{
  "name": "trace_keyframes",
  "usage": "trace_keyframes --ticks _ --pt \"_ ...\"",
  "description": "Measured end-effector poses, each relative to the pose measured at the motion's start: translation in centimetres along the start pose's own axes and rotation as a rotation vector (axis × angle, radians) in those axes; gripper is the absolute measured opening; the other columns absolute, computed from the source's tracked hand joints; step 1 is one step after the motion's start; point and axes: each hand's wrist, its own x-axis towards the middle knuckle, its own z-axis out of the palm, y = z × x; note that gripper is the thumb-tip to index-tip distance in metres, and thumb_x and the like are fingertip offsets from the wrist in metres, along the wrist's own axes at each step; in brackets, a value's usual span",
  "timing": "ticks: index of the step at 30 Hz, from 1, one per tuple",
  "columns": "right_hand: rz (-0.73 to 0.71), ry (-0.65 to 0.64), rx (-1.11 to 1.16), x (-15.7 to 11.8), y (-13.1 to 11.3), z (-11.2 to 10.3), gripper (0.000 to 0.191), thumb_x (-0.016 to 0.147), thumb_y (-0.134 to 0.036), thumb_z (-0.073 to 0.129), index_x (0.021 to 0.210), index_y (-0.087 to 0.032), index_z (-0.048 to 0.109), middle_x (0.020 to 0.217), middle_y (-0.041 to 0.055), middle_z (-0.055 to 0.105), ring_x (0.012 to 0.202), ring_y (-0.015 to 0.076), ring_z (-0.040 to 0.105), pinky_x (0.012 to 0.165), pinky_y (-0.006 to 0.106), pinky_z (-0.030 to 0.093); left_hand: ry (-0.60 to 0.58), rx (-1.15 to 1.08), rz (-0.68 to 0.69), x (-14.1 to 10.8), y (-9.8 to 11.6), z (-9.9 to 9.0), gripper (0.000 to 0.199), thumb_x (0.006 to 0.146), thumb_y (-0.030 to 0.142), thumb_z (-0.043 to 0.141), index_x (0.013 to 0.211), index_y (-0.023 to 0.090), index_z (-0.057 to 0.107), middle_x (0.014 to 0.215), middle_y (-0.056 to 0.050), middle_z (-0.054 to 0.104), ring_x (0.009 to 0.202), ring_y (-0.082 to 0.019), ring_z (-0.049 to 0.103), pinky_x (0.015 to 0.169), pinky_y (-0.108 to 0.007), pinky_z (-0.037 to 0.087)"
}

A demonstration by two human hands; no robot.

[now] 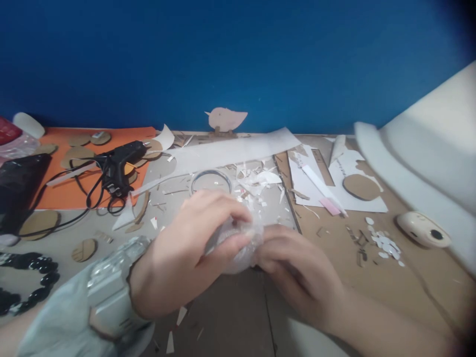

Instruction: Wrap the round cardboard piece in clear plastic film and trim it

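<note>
Between my hands is a round, crinkled clear plastic thing (238,260), low over the near edge of the table; its exact kind is hard to make out. From the left and above, my left hand (208,238) is closed round it, with thumb and fingers toward its upper right side. My right hand (293,263) presses curled fingers against its right edge, and the fingertips are partly hidden. Just beyond my left hand lies a pale ring (211,174). Paper scraps (260,183) are scattered behind the plastic.
A black glue gun (121,166) and its cord lie on an orange sheet (52,193) at left, among cardboard discs (78,156). A pink bird cutout (226,119) stands by the blue wall. At right are cut paper (334,198), a cardboard disc, small white circles (386,245) and a white lamp (405,183).
</note>
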Motion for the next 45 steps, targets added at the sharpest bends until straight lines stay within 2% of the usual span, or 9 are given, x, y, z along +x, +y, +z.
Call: trace_keyframes --ticks 2,4,6,8,10,13,19,29,45 --pt "0.023 0.052 -0.031 0.2 -0.1 -0.1 0.018 0.082 -0.003 0.050 0.089 -0.017 0.057 0.087 0.0028 0.060 0.084 0.0113 0.055 0.076 0.022 0.044 0.140 -0.040 -0.054 -0.2 -0.3 0.6 0.023 0.084 0.022 0.053 0.107 0.022 0.050 0.108 -0.003 0.052 0.103 -0.018 0.047 0.089 -0.030 0.037" --pt "0.041 0.081 -0.052 0.4 -0.1 -0.2 0.016 0.083 -0.004 0.050 0.088 -0.019 0.056 0.086 0.0020 0.060 0.082 0.0113 0.055 0.075 0.022 0.044 0.234 -0.129 -0.238 -0.4 -0.4 1.2 0.034 0.083 0.027 0.054 0.115 0.020 0.044 0.113 -0.005 0.049 0.103 -0.020 0.046 0.087 -0.031 0.039" --pt "0.042 0.076 -0.056 0.4 -0.2 -0.1 0.016 0.084 -0.005 0.050 0.088 -0.019 0.056 0.087 0.0021 0.060 0.082 0.0117 0.055 0.074 0.023 0.045 0.178 -0.293 -0.437 -0.4 -0.2 1.5 0.037 0.083 0.035 0.054 0.116 0.020 0.044 0.106 -0.005 0.053 0.095 -0.020 0.051 0.080 -0.031 0.043" --pt "0.037 0.048 -0.052 0.4 -0.1 -0.1 0.016 0.084 -0.005 0.049 0.089 -0.019 0.056 0.087 0.0022 0.059 0.082 0.0120 0.055 0.074 0.023 0.044 0.016 -0.465 -0.535 -0.3 0.1 1.6 0.032 0.084 0.041 0.052 0.107 0.019 0.051 0.092 -0.002 0.058 0.083 -0.017 0.055 0.071 -0.028 0.045" --pt "0.039 0.014 -0.044 0.4 -0.1 -0.1 0.016 0.084 -0.005 0.049 0.089 -0.019 0.055 0.086 0.0022 0.057 0.083 0.0123 0.054 0.073 0.024 0.044 -0.092 -0.553 -0.529 -0.1 0.1 1.4 0.027 0.085 0.043 0.051 0.095 0.018 0.056 0.081 0.001 0.059 0.074 -0.014 0.055 0.065 -0.024 0.044" --pt "0.111 -0.021 -0.027 0.4 -0.1 -0.3 0.013 0.086 -0.009 0.049 0.086 -0.020 0.054 0.087 0.0020 0.052 0.082 0.0120 0.052 0.072 0.024 0.043 -0.089 -0.554 -0.472 0.1 -0.6 0.9 0.026 0.086 0.042 0.051 0.087 0.017 0.057 0.076 0.002 0.057 0.070 -0.012 0.053 0.061 -0.020 0.043" --pt "0.476 -0.226 0.109 0.7 0.1 -0.8 0.022 0.092 -0.027 0.045 0.071 -0.021 0.047 0.071 -0.0025 0.048 0.065 0.0102 0.046 0.058 0.023 0.037 -0.120 -0.440 -0.400 0.3 -2.2 0.6 0.026 0.084 0.041 0.052 0.093 0.017 0.057 0.079 0.001 0.060 0.071 -0.014 0.056 0.063 -0.022 0.044" --pt "0.594 -0.410 0.227 1.5 -0.3 -1.4 0.026 0.090 -0.031 0.046 0.067 -0.019 0.048 0.069 -0.0032 0.049 0.060 0.0082 0.046 0.053 0.020 0.034 -0.174 -0.424 -0.370 0.3 -2.0 0.8 0.020 0.085 0.036 0.053 0.091 0.018 0.059 0.080 0.003 0.061 0.070 -0.012 0.055 0.062 -0.019 0.042" --pt "0.759 -0.369 0.357 1.1 0.0 -1.6 0.029 0.089 -0.040 0.048 0.070 -0.019 0.053 0.068 -0.0040 0.053 0.059 0.0078 0.046 0.054 0.020 0.033 -0.221 -0.409 -0.323 0.0 -2.1 1.1 0.021 0.084 0.035 0.054 0.095 0.019 0.060 0.080 0.002 0.062 0.068 -0.011 0.055 0.060 -0.018 0.043"
